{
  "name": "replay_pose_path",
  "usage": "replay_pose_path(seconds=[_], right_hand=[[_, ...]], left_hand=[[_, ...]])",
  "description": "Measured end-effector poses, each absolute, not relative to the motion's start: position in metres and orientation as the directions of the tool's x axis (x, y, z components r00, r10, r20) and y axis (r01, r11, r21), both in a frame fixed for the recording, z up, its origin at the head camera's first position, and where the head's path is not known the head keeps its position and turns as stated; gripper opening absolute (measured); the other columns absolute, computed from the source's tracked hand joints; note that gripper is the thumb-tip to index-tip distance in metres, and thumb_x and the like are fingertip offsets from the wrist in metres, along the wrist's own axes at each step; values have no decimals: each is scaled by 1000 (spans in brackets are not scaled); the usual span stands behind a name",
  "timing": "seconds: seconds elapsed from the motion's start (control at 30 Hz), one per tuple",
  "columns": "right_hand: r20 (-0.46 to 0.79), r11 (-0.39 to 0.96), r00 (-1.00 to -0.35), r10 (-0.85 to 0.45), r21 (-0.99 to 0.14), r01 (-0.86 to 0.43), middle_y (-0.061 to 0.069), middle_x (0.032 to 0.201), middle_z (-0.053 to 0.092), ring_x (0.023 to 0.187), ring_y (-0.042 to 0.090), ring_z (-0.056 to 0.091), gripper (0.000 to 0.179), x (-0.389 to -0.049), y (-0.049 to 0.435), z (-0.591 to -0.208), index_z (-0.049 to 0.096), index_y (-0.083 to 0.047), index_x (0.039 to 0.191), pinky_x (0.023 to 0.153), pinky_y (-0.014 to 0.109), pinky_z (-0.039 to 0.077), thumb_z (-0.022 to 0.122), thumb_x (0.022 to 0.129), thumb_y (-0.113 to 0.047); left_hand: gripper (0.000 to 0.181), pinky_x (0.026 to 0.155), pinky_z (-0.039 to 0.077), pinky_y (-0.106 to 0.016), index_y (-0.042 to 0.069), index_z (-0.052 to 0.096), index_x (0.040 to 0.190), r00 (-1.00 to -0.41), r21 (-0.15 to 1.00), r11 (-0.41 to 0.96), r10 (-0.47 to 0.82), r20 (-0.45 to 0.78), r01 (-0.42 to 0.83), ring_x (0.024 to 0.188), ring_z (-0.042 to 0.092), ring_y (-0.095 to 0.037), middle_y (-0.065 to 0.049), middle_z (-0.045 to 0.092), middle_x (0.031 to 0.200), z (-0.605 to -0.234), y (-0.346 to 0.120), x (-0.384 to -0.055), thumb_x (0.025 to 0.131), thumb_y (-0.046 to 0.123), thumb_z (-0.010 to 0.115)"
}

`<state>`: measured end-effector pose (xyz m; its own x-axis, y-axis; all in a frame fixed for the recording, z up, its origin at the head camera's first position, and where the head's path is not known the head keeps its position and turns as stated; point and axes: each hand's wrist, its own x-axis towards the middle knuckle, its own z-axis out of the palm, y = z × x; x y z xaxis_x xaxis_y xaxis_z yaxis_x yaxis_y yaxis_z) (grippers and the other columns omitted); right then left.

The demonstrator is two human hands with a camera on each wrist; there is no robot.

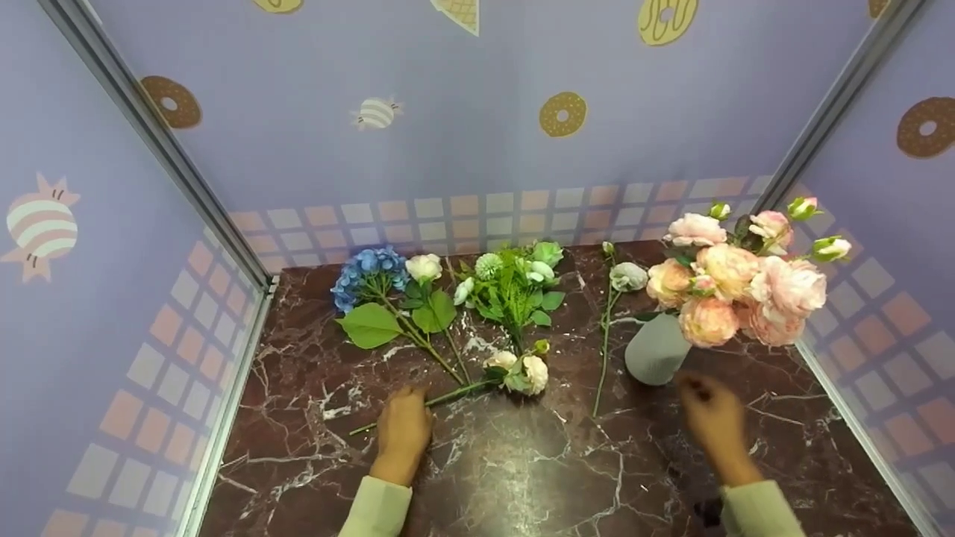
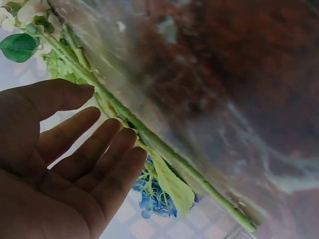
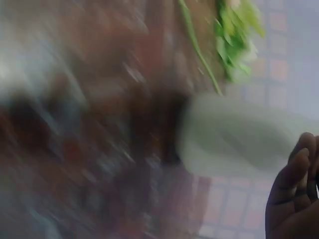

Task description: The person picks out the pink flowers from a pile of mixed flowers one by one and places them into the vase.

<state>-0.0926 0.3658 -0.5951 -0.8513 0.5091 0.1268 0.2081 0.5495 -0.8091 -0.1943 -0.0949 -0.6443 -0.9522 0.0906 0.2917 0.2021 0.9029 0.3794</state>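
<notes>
My left hand (image 1: 404,429) is at the table beside a cream flower (image 1: 534,375) lying on its side. In the left wrist view its fingers (image 2: 92,144) are loosely bent next to the green stem (image 2: 164,152), not wrapped around it; whether they touch it, I cannot tell. My right hand (image 1: 714,421), blurred, is just in front of a pale grey-white vase (image 1: 656,352) and holds nothing visible. The right wrist view shows its fingertips (image 3: 300,162) near the vase (image 3: 234,137). Upright in the vase stands a bunch of peach and pink flowers (image 1: 727,272).
At the back left lie a blue hydrangea (image 1: 373,272) and a white rose (image 1: 424,268). Green-and-white sprigs (image 1: 515,287) lie mid-table. A white-flowered stem (image 1: 606,335) lies left of the vase. Lilac walls (image 1: 477,164) enclose the dark marbled table (image 1: 567,470).
</notes>
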Motion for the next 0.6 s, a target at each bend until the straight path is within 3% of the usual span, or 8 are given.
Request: replay_pose_path(seconds=[0.03, 0.17, 0.4, 0.6], right_hand=[[121, 561, -862, 492, -802, 207, 27, 117, 82, 82, -11, 58, 28, -90, 361, -600, 79, 6, 128, 76, 14, 52, 73, 109, -14], [133, 611, -874, 468, -763, 211, 18, 111, 86, 85, -8, 62, 17, -84, 344, -611, 86, -5, 118, 78, 18, 55, 78, 107, -15], [24, 593, -897, 442, -757, 272, 8, 99, 84, 85, 0, 66, 17, -83, 333, -618, 86, -9, 118, 78, 21, 54, 76, 109, -19], [-28, 563, -909, 416, -777, 282, 7, 96, 84, 83, -1, 67, 19, -84, 324, -622, 85, -6, 120, 76, 20, 55, 76, 109, -18]], left_hand=[[17, 83, 67, -61, -1, 83, 104, -953, 375, 904, 95, 288, 204, 96, 77, -44, -18, 79, 101, -646, -95, -195, 88, -5, 77], [3, 81, 67, -60, -1, 80, 96, -961, 329, 924, 108, 256, 192, 93, 76, -43, -19, 77, 97, -651, -93, -197, 93, 0, 81], [14, 91, 68, -57, 0, 82, 108, -959, 294, 940, 92, 268, 172, 108, 72, -41, -19, 77, 112, -655, -94, -206, 94, 3, 85], [6, 73, 67, -62, 1, 81, 90, -940, 227, 956, 108, 323, 188, 92, 72, -41, -17, 73, 94, -669, -103, -214, 93, -3, 78]])
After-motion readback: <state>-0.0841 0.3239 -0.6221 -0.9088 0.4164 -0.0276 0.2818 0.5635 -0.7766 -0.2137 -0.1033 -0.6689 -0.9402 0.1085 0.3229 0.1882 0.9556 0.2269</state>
